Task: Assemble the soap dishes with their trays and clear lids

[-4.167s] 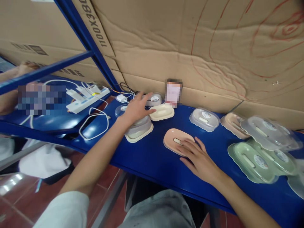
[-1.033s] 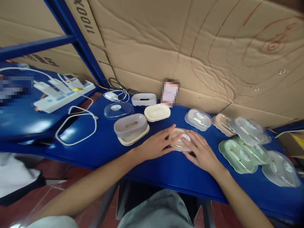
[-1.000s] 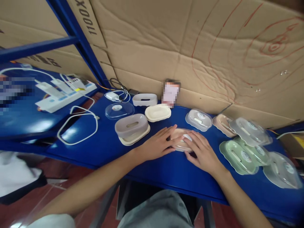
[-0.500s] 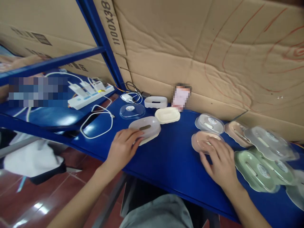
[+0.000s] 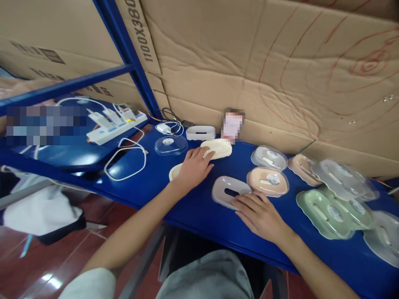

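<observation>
Left arm: stretched forward across the body, forearm bare, white sleeve at the upper arm.
Left hand (image 5: 193, 167): palm down, fingers spread loosely and pointing forward-right, not closed on anything.
Right arm: bare, angled in from the lower right.
Right hand (image 5: 260, 215): flat, palm down, fingers (image 5: 246, 202) extended toward the left, open.

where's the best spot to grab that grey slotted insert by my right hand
Take the grey slotted insert across its narrow width, thumb on one long rim and fingers on the other, coming from above. It lies flat on the blue shelf as a shallow dome, so only the raised rim gives purchase. The right hand rests at its near edge; the pink soap dish crowds the far-right side.
</observation>
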Action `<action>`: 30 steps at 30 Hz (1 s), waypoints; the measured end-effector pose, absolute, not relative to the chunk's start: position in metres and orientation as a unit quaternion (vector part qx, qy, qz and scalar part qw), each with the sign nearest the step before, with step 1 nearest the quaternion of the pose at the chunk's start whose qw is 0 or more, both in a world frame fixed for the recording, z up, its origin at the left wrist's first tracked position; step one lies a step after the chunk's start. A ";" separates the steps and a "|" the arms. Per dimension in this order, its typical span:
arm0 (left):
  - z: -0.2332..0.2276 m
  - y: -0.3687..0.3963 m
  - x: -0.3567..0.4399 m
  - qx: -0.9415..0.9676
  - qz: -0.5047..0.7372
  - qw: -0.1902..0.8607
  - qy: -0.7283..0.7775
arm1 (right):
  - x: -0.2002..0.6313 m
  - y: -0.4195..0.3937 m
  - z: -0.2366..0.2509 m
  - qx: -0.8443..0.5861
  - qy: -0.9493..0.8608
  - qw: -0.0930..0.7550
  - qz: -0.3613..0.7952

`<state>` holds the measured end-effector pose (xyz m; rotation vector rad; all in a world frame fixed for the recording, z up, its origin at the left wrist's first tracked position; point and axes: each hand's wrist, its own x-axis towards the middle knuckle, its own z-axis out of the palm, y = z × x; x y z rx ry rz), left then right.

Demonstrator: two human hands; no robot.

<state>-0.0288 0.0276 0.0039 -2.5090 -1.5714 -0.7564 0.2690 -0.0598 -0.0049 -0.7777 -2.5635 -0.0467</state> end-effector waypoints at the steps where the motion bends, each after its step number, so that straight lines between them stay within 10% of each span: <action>1: 0.005 0.039 -0.031 -0.819 -0.236 0.043 -0.520 | 0.270 -0.059 -0.003 -0.293 -0.922 0.255 -0.003; 10: 0.015 -0.043 -0.040 -0.849 -0.288 0.004 -0.443 | 0.284 -0.063 0.007 -0.492 -0.715 0.476 0.144; 30: -0.024 -0.116 -0.028 -0.869 -0.285 0.008 -0.405 | 0.265 -0.071 -0.011 -0.233 -0.944 0.201 0.115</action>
